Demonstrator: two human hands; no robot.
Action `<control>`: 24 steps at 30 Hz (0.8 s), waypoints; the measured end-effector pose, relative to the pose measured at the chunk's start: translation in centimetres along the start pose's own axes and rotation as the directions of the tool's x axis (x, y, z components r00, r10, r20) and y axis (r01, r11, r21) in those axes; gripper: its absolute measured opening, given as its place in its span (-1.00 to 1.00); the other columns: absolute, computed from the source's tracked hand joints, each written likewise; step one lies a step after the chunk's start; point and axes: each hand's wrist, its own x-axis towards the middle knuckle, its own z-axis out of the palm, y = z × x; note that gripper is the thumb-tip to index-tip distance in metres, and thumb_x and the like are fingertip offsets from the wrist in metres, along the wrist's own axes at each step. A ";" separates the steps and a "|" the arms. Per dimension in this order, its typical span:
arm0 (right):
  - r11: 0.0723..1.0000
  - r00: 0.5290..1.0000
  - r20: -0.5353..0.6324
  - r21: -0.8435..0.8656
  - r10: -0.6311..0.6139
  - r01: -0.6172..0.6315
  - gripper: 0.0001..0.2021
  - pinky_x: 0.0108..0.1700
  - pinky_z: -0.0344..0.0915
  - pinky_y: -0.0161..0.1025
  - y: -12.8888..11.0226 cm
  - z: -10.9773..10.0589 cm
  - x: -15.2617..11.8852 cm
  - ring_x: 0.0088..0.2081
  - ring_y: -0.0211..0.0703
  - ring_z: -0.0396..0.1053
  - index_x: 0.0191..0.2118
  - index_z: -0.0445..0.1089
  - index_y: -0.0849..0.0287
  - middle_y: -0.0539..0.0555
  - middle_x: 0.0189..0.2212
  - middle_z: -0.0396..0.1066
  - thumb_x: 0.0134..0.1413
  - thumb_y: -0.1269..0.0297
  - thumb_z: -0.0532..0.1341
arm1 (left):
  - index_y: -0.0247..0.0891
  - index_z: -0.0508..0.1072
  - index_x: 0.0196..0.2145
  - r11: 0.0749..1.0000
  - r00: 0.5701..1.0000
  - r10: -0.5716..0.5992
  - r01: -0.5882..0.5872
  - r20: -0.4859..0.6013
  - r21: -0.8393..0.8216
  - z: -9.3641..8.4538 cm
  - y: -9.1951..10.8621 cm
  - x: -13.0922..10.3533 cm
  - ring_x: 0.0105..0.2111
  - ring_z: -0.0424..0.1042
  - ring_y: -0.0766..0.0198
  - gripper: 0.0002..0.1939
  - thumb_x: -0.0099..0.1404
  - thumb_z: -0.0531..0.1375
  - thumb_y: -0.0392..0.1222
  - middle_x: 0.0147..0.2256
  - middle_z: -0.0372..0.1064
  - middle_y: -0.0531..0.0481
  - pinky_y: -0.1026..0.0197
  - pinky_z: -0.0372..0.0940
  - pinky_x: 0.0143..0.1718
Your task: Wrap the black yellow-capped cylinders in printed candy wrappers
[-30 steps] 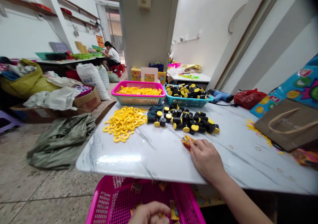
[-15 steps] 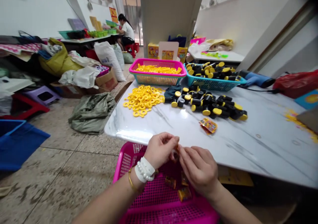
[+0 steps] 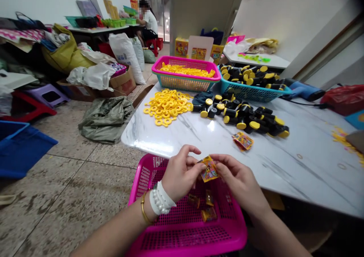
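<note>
Between my two hands is a small printed yellow-and-orange label (image 3: 209, 169). My left hand (image 3: 182, 171), with a white bead bracelet and a gold bangle at the wrist, pinches its left edge; the index finger is lifted off. My right hand (image 3: 237, 175) grips its right edge between thumb and fingers. Both hands are over a pink basket (image 3: 187, 242). Several wrapped pieces, one a yellow-orange cylinder (image 3: 209, 214), lie on the basket's floor. On the table just beyond rests a stack of similar printed labels (image 3: 242, 141).
The marble-patterned table (image 3: 199, 137) carries a pile of yellow rings (image 3: 167, 105) and many black cylinders with yellow caps (image 3: 241, 116). Behind them stand a pink-and-teal basket (image 3: 184, 84) and a teal basket (image 3: 253, 92). A blue bin (image 3: 25, 154) is on the floor, left. A person (image 3: 149, 21) sits far back.
The label has come into full view, spread flat between my hands, where before the fingers were bunched together over a barely visible piece. My left index finger has lifted.
</note>
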 end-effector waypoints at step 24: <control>0.991 0.970 -0.222 -0.105 -0.104 0.082 -0.75 -0.56 0.17 -0.37 2.6 4.3 -2.2 -0.61 -0.33 0.18 -0.37 0.38 0.14 -0.09 -0.64 0.25 0.30 0.13 0.14 | -0.19 0.63 -0.18 0.969 0.913 0.229 -0.180 -0.338 0.171 1.5 -1.8 -5.4 -0.42 0.38 0.31 -0.81 0.31 0.24 -0.16 -0.43 0.43 -0.02 0.27 0.30 -0.39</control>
